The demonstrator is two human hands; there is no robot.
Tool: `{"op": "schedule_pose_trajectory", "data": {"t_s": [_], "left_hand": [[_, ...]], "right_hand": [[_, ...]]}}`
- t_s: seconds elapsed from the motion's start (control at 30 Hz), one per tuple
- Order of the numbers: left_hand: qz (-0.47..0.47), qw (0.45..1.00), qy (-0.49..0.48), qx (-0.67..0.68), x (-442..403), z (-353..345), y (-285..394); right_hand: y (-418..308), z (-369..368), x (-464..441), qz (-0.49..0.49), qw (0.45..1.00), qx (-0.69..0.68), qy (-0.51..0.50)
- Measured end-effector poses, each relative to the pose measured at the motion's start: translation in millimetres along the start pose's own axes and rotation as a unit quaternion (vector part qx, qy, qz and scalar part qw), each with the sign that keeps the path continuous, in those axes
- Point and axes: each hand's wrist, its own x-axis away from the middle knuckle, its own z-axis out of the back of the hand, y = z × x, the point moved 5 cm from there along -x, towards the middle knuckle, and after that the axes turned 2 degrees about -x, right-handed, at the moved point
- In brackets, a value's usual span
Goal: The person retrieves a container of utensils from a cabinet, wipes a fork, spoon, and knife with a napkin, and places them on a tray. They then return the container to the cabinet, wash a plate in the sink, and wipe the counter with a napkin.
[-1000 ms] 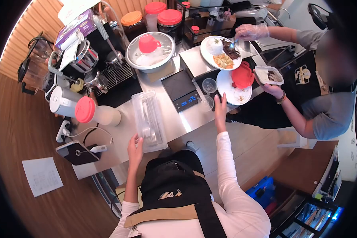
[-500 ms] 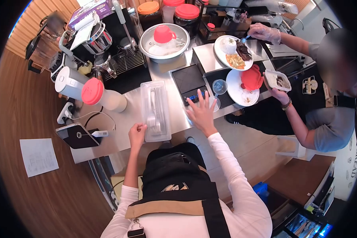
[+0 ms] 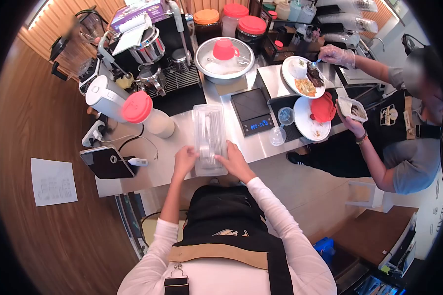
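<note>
A clear plastic cutlery box [image 3: 209, 115] lies lengthwise on the steel counter in front of me, with forks and other metal cutlery showing inside. My left hand [image 3: 184, 161] is at the box's near left edge, its fingers curled against the side. On the opposite side, my right hand [image 3: 237, 163] grips the near right edge, thumb over the top and fingers along the wall. Whether a separate lid covers the box is hard to make out. To its right sits a black digital scale [image 3: 253, 113] with a lit blue display.
A lidded bottle [image 3: 155, 123], a white jug [image 3: 103, 96] and a tablet [image 3: 108, 160] stand left. Behind is a steel bowl [image 3: 206, 66] with a red cup. At right, a co-worker's gloved hand [image 3: 337, 56] spoons over a food plate [image 3: 293, 91]; two clear cups [image 3: 286, 116] stand nearby.
My right hand has come from over the scale to the box's right edge. My left hand has closed in on its left edge. The view has shifted, and the co-worker still holds spoon and tub.
</note>
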Motion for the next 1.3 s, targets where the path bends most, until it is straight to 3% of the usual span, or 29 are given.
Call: {"op": "schedule_pose_trajectory", "data": {"t_s": [0.1,0.17,0.2,0.3,0.37,0.43,0.57,0.67,0.77,1.03,1.1,1.17,1.2,1.23,1.3], "left_hand": [[-0.074,0.997,0.002,0.024,-73.1,-10.4,12.0],[-0.038,0.998,-0.043,0.027,-125.0,-15.4,27.5],[-0.025,0.998,0.027,0.042,-151.6,-24.8,14.5],[0.108,0.981,-0.057,0.149,-185.5,-38.6,-7.7],[0.171,0.937,-0.127,0.278,-194.6,-49.1,-20.9],[0.169,0.900,-0.155,0.371,-181.8,-41.8,-5.9],[0.184,0.970,-0.093,0.131,-194.5,-38.9,-13.3],[0.122,0.992,-0.019,-0.024,-184.4,-20.1,19.4],[0.078,0.996,0.013,-0.050,-178.9,-16.9,25.4],[0.117,0.992,-0.013,-0.033,-167.0,-11.4,29.7],[0.108,0.993,-0.020,-0.040,-163.2,-17.3,30.4],[-0.025,0.992,0.064,-0.110,-121.0,-7.0,62.1],[-0.135,0.985,0.076,-0.078,-87.3,14.5,95.5],[-0.248,0.964,0.085,-0.045,-53.2,50.3,132.9],[-0.351,0.905,0.194,-0.140,-14.8,130.3,177.0]], "right_hand": [[5.8,-6.3,-48.6,-0.052,0.998,-0.005,0.021],[30.8,-11.9,-108.3,-0.068,0.998,0.009,0.005],[41.1,-12.1,-134.1,-0.074,0.997,0.016,0.000],[44.8,-3.2,-182.1,-0.062,0.997,0.048,0.018],[50.4,-0.5,-193.0,-0.129,0.992,-0.004,0.005],[58.6,0.5,-194.0,-0.215,0.972,-0.086,-0.036],[43.2,-4.8,-204.7,-0.147,0.985,0.092,-0.005],[38.6,-3.6,-202.2,-0.170,0.981,0.092,0.003],[36.7,-1.5,-201.7,-0.177,0.980,0.088,-0.011],[10.8,2.6,-204.5,-0.141,0.982,0.112,-0.057],[14.0,2.3,-205.1,-0.084,0.988,0.115,-0.052],[13.6,9.5,-194.2,-0.017,0.997,0.080,-0.004],[13.3,15.7,-178.9,0.020,0.998,0.043,0.041],[14.0,24.1,-161.9,0.056,0.994,0.007,0.091],[0.2,61.6,-100.0,0.053,0.986,-0.090,0.127]]}}
